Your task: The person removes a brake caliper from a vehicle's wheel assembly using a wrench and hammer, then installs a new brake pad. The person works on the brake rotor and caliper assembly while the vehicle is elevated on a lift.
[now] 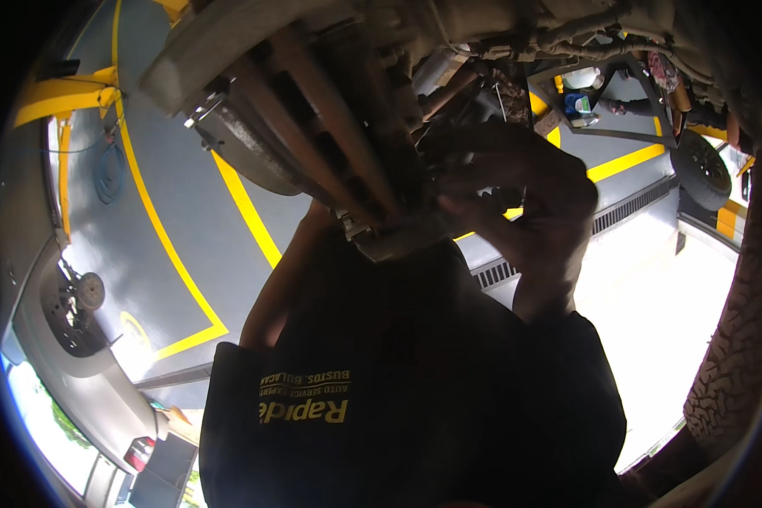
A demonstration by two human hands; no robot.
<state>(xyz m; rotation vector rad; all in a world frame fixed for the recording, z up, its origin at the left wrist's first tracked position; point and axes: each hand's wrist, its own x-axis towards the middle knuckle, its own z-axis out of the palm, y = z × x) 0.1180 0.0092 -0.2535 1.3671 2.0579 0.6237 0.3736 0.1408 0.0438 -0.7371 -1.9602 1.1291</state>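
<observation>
A vented brake disc with rusty edges hangs in front of me at the top, seen edge-on. At its lower end sits a dark metal bracket, probably part of the brake caliper mount. To the right of the disc, my right hand is raised in shadow, its fingers curled at the inner side of the brake parts. What lies between those fingertips is too dark to make out. My left forearm reaches up behind the disc and bracket, which hide the left hand's fingers.
Overhead run dusty suspension parts. A large tyre stands close on the right. Beyond are a tray with bottles, a loose wheel, a yellow lift arm, a blue coiled hose and a silver car.
</observation>
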